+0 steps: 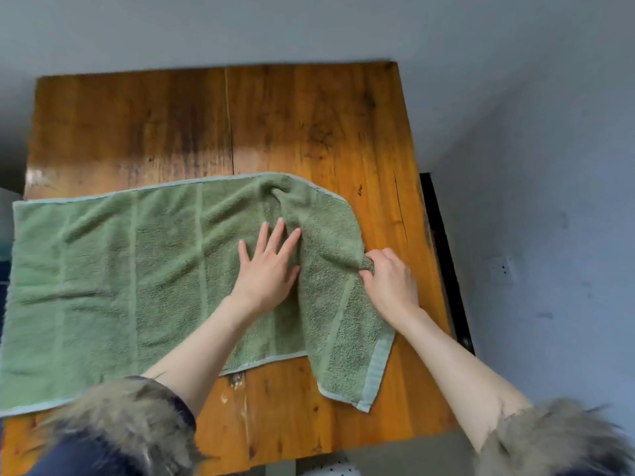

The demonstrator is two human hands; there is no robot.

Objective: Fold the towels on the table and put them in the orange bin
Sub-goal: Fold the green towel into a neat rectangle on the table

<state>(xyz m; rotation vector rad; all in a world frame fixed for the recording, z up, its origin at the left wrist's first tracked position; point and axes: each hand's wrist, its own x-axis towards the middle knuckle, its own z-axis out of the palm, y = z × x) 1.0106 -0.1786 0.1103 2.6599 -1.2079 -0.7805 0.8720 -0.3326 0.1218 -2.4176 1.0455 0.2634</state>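
Observation:
A green towel (120, 276) lies spread across the wooden table (206, 125), its left end reaching the table's left edge. Its right end is rumpled and partly turned over, with one corner hanging toward the near edge. My left hand (268, 269) presses flat on the towel near its middle right, fingers straight and spread. My right hand (391, 280) pinches a bunch of the towel's right edge. The orange bin is not in view.
The far half of the table is bare wood with a long crack. A grey wall stands beyond and to the right, with a white socket (503, 269) on it. A dark gap runs along the table's right edge. Fur-trimmed sleeves cover both my upper forearms.

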